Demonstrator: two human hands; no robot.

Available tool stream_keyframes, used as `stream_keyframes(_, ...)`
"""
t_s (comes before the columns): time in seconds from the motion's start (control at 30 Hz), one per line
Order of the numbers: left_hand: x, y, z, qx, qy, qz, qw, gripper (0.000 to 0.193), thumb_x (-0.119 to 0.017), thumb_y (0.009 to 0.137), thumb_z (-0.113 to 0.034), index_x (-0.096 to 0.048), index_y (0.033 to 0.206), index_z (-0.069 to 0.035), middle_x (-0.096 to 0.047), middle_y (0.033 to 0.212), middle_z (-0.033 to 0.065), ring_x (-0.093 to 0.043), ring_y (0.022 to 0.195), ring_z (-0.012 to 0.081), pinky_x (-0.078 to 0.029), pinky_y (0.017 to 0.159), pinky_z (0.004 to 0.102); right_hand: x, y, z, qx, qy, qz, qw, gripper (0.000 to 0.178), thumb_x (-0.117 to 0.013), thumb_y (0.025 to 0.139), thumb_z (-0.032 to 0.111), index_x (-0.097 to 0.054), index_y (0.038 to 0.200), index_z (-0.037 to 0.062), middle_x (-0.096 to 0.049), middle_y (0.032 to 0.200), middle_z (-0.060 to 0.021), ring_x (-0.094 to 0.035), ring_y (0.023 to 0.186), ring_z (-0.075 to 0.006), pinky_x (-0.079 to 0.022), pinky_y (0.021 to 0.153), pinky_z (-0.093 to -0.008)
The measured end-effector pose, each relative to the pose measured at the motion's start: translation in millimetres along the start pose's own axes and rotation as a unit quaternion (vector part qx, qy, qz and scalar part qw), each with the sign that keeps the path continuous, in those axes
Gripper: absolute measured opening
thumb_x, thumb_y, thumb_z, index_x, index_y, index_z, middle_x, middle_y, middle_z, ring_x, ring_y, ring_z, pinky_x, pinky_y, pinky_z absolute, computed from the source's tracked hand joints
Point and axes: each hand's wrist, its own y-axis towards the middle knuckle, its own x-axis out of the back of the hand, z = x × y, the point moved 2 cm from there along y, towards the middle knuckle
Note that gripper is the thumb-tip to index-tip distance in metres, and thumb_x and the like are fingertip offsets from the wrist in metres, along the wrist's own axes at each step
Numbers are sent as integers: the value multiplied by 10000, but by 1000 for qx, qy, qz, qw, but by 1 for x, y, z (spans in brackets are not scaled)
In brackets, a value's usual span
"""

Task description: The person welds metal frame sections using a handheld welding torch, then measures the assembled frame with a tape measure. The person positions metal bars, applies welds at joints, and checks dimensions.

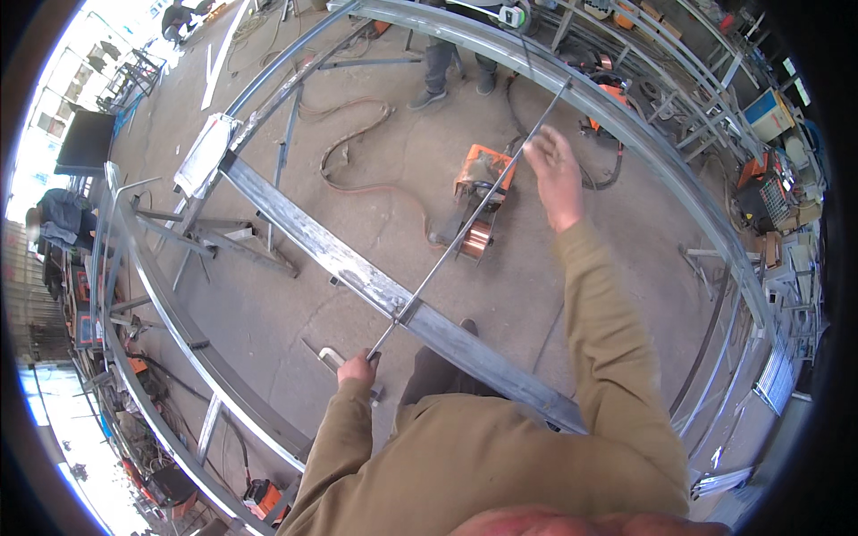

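A long thin metal rod (460, 237) slants across the frame from near my body to the far curved beam (626, 116). My left hand (359, 368) is closed round its near end. At the far part of the rod, my right hand (556, 174) is raised beside it, fingertips close to or touching it. Motion smears those fingers, so their grip is unclear. Beneath the rod runs a flat grey metal bar (317, 246), with pale scuffed patches on its face. The rod crosses over this bar in front of my body.
On the floor inside the frame stands an orange machine with a copper wire spool (476, 239), and a hose (326, 165) snakes beside it. A co-worker's legs (438, 67) stand beyond the far beam. More curved beams (179, 322) lie to the left; metal racks (706, 98) line the right.
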Motion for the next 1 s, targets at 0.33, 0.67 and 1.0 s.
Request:
stream_keyframes(0.33, 1, 4, -1, 10, 33, 32, 999, 351, -552, 1002, -547, -687, 1214, -301, -772, 975, 124, -746, 939, 342, -581, 809, 483, -40, 161, 20, 189, -323, -61, 925, 1066, -846, 796, 493, -285, 1584, 44, -438, 1508, -314, -430, 1419, -437, -401, 1154, -477)
stream_keyframes(0.67, -12, 11, 13, -18, -13, 15, 1000, 346, -562, 993, -554, -714, 1171, -300, -771, 953, 114, -746, 906, 349, -587, 776, 474, -149, 216, 6, 138, -436, -42, 888, 818, -749, 838, 571, -503, 1461, 101, -498, 1441, -243, -535, 1328, -408, -462, 1087, -479)
stream_keyframes(1.0, -9, 9, 15, -31, -28, 22, 999, 291, -606, 965, -421, -710, 1202, -287, -773, 975, 121, -746, 911, 360, -586, 787, 493, -153, 207, -8, 173, -551, -21, 816, 476, -722, 906, 418, -575, 1183, 61, -671, 1156, -223, -687, 1042, -429, -548, 870, -534)
